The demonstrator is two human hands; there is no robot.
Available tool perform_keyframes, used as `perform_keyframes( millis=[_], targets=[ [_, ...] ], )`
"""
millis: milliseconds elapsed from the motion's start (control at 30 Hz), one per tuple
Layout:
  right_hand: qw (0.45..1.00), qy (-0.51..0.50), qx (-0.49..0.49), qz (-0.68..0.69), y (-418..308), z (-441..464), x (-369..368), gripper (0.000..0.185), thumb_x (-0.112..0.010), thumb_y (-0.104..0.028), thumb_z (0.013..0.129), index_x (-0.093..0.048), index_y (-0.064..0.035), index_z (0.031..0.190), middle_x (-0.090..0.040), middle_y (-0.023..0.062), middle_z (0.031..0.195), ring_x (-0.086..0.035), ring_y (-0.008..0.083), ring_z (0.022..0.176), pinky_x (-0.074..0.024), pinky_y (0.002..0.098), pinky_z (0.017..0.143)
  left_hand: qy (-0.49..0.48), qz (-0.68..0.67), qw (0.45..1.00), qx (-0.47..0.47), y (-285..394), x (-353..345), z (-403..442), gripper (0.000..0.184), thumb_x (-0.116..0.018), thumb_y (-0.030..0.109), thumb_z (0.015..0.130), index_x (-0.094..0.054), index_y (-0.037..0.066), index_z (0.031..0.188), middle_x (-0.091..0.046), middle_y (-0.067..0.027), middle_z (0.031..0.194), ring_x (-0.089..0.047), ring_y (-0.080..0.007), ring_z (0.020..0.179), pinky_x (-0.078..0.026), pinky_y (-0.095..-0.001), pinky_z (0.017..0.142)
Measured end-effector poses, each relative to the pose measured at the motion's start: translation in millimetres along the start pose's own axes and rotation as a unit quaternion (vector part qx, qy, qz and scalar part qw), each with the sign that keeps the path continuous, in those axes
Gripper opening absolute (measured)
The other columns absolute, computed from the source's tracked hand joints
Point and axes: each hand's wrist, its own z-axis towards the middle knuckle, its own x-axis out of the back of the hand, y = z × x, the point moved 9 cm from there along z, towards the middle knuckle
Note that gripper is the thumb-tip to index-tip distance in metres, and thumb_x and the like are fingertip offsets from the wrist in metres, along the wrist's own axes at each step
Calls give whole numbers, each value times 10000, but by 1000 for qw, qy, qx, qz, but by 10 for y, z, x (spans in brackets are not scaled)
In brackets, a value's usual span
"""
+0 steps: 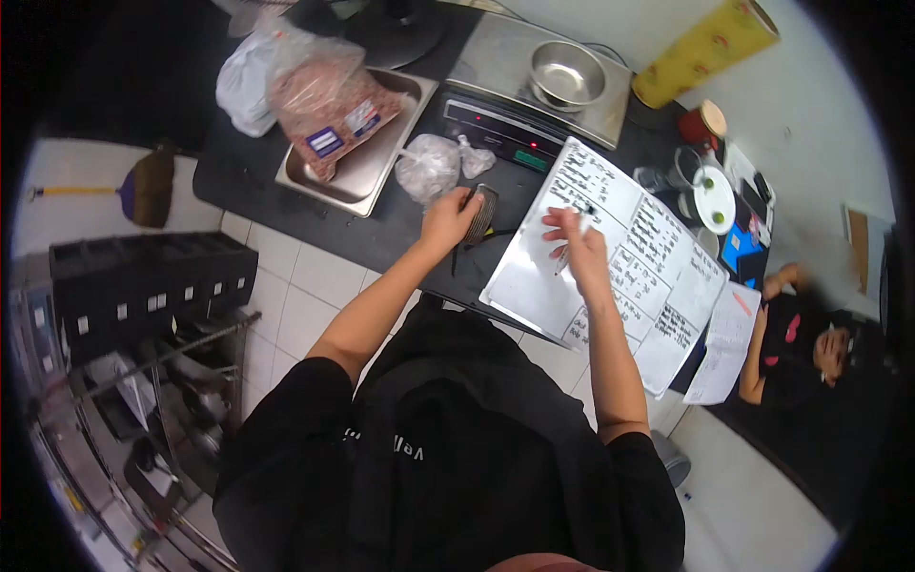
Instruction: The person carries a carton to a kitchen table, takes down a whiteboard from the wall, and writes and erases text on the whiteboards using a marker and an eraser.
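Note:
My left hand (449, 221) is closed on something dark and thin, perhaps a marker, beside a dark ridged object (484, 215) at the table's front edge. My right hand (579, 244) is over a whiteboard (519, 276) covered in handwritten lists, its fingers curled around a pale pen (562, 259). The whiteboard lies tilted, its upper edge by the scale. Just behind my left hand sit a clear plastic bag of white contents (427, 168) and a smaller knotted one (476, 157).
A bag of ground meat (334, 105) lies in a metal tray (416, 95). Behind stands a digital scale (486, 62) with a steel bowl (568, 74). A yellow roll (705, 52), a white plate (712, 202) and papers (721, 348) are at right, near another person (791, 348).

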Motion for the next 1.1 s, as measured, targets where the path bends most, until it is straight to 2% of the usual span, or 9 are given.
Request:
perform_keyframes(
  millis=[133,200,300,333,533,600,933,1033,1100],
  targets=[
    [999,-14,-30,-6,-91,84,-21,667,-291,-530,990,-659,-2,813,-493,21,540,-460,106,428,-355,256,414,13,241,961,-132,113,-98,-18,245,-634,308,818,-581,75,868,-558,-108,911,-643,-288,720,-528,-416,604],
    [995,23,3,-100,8,201,-11,608,-438,-550,941,-693,-42,723,-436,4,422,-442,99,396,-325,263,399,-65,272,955,-101,52,-257,-54,282,-664,285,783,-594,65,945,-539,-142,991,-616,-319,831,-532,-422,626],
    [999,21,-8,-34,-46,256,-290,471,-540,-456,930,-661,-48,729,-501,0,490,-441,65,403,-317,227,382,0,172,981,-90,158,-7,-306,329,-579,298,842,-550,29,1028,-525,-198,1016,-587,-374,887,-521,-456,724],
    [997,13,48,50,-196,248,-436,392,-572,-391,930,-622,-54,736,-535,9,547,-463,60,418,-334,219,379,-4,50,998,34,-124,-6,-345,282,-482,227,882,-511,16,1067,-517,-218,1054,-581,-380,897,-510,-455,762],
    [989,-116,74,56,-725,-70,-1342,263,-603,-299,920,-528,-62,834,-575,38,583,-520,68,441,-384,191,383,36,-172,974,-140,-43,1066,-800,311,-402,-31,827,-396,25,1132,-586,-127,924,-588,-278,838,-467,-365,765],
    [980,-147,110,70,-909,-164,-1662,258,-604,-267,919,-517,-74,771,-570,33,586,-520,67,434,-376,193,366,-117,-306,945,-21,7,1349,-1043,377,-369,-47,846,-347,40,1212,-564,-94,1006,-535,-188,882,-443,-323,813],
    [937,-291,185,53,-1838,-1479,-4059,254,-658,-203,882,-544,-65,701,-545,7,576,-514,69,459,-375,210,398,-119,-349,929,-39,-706,3343,-2178,460,-425,41,916,-288,78,1354,-509,-79,1204,-486,-192,1096,-403,-333,920],
    [913,-261,312,36,-2003,-1696,-4817,259,-680,-184,862,-542,-91,663,-495,-38,580,-449,34,486,-366,208,415,-55,-438,888,-128,-1206,3882,-2408,583,-524,143,932,-234,92,1435,-357,-76,1386,-364,-210,1291,-400,-367,968],
    [921,-281,264,61,-2273,-1985,-5257,259,-665,-213,877,-542,-96,681,-476,-56,590,-432,21,499,-343,189,424,-10,-432,898,-76,-1490,4336,-2598,531,-505,166,943,-268,89,1411,-360,-87,1409,-444,-229,1233,-430,-358,921]
  ],
)
